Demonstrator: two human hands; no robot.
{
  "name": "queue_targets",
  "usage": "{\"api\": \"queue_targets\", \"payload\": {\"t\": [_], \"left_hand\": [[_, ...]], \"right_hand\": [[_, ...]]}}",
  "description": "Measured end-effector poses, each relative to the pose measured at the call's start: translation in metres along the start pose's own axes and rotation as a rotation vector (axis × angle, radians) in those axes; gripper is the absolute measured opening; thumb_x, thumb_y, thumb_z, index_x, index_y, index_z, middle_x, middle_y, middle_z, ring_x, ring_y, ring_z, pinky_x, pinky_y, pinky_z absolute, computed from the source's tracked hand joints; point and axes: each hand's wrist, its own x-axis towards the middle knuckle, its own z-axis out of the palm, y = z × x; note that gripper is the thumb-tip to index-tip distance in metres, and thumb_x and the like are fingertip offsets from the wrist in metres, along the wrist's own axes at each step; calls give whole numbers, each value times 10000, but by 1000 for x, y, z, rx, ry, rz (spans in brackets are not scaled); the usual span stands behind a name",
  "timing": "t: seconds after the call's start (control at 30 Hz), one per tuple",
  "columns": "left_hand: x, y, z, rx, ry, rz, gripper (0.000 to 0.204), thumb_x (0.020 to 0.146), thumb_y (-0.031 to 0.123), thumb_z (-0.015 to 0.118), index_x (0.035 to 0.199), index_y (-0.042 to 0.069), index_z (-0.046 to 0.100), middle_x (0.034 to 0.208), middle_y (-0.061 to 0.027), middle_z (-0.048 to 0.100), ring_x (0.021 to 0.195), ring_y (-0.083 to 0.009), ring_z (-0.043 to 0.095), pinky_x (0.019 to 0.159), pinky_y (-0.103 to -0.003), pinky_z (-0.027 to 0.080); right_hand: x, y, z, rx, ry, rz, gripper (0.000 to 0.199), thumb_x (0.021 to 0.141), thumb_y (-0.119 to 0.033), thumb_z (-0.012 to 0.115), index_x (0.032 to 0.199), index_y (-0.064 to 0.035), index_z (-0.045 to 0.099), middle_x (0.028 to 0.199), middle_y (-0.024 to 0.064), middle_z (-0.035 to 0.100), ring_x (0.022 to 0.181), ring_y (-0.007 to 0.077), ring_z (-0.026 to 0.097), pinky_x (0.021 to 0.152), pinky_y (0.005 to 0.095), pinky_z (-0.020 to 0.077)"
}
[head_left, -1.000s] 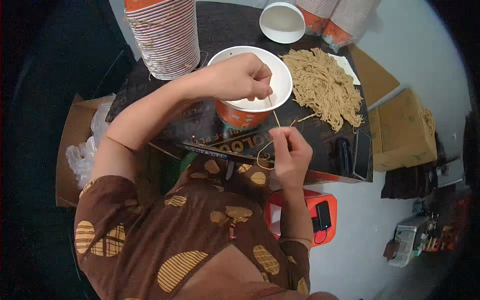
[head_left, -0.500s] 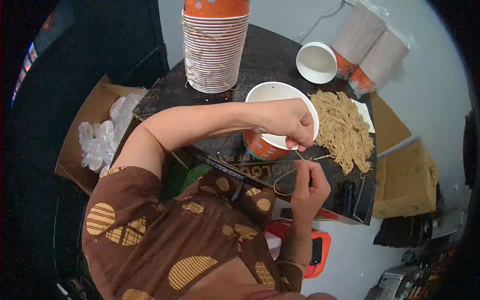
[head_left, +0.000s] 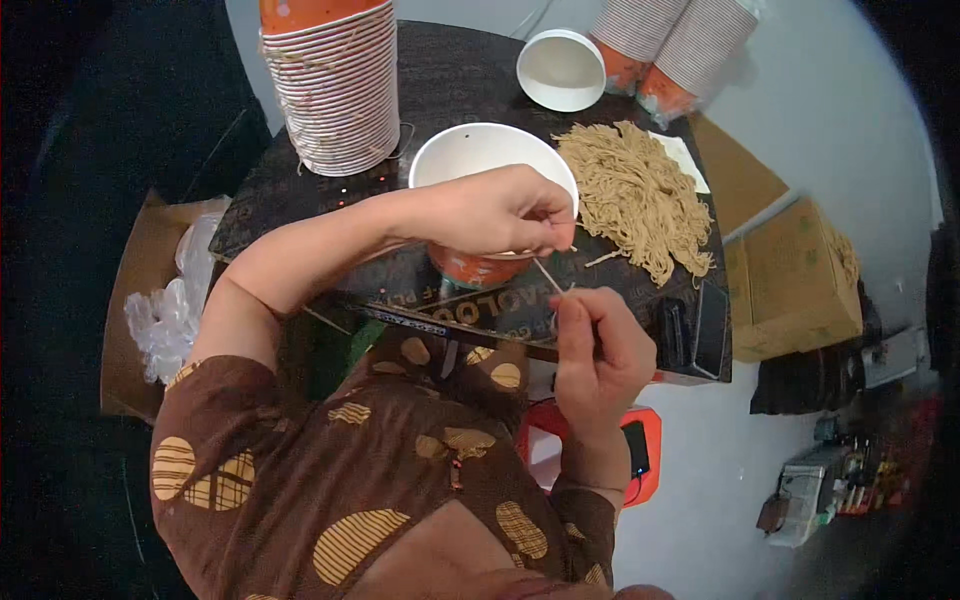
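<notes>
A paper bucket (head_left: 470,150), white inside and orange patterned outside, stands near the table's front edge. My left hand (head_left: 515,212) reaches across it, fingers pinched on a string at the front right of its rim. A short, straight stretch of the beige string (head_left: 546,273) runs down toward my right hand (head_left: 603,352). There my right thumb and forefinger are closed on it, just in front of the table edge. My left forearm and hand hide part of the bucket's opening and rim, so how the string meets the bucket is hard to make out.
Beyond the bucket lies a heap of beige strings (head_left: 640,195) on the dark table (head_left: 440,65). A tall stack of nested buckets (head_left: 335,95) stands at left. At the back are a lone white bucket (head_left: 562,72) and wrapped stacks (head_left: 645,30). A carton (head_left: 130,330) sits at left.
The slack loop of string by my right hand is gone, and the string now runs straight between my hands. My whole view has shifted, so the table things appear further left and higher.
</notes>
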Motion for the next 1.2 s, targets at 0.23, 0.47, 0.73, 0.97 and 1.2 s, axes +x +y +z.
{"api": "queue_targets", "payload": {"t": [0.23, 0.47, 0.73, 0.97, 1.2], "left_hand": [[-2, 4, 3, -48, -68, 11, 116, 839, 80, 635, 905, -15, 621, 760, -14, 597, 720, -84, 543, 660, -254, 463], [1, -2, 3, 18, -12, -16, 121, 863, 109, 674, 830, 4, 624, 704, -18, 594, 665, -84, 534, 618, -271, 460], [1, -1, -4, 1, -59, -8, 44, 874, 42, 628, 880, 6, 604, 780, 10, 609, 741, -66, 555, 693, -242, 466], [2, -2, -4, 19, -84, -28, 41, 872, 44, 634, 884, 15, 607, 787, 16, 604, 749, -58, 542, 712, -241, 462], [2, -6, -1, -23, -41, 38, 83, 865, 82, 642, 850, 5, 616, 720, 26, 570, 673, -55, 511, 604, -244, 435]], "right_hand": [[13, 24, -2, 306, 213, 262, 132, 967, -76, 582, 927, 9, 675, 735, -21, 585, 616, 31, 468, 544, 197, 364], [12, 14, -2, 145, 52, -39, 98, 908, -78, 609, 870, -20, 678, 601, 3, 533, 514, 99, 479, 473, 246, 349], [-13, -19, -31, 125, -701, -308, 258, 712, -224, 818, 778, -69, 622, 990, 120, 707, 750, 272, 690, 611, 349, 538], [-14, 18, -7, -85, 51, 191, 140, 938, -16, 575, 1073, -13, 612, 757, 37, 656, 588, 48, 521, 543, 215, 430], [7, 43, 10, 14, 35, 212, 211, 945, -35, 591, 1156, -33, 578, 703, 64, 629, 650, 138, 647, 609, 279, 512]]}}
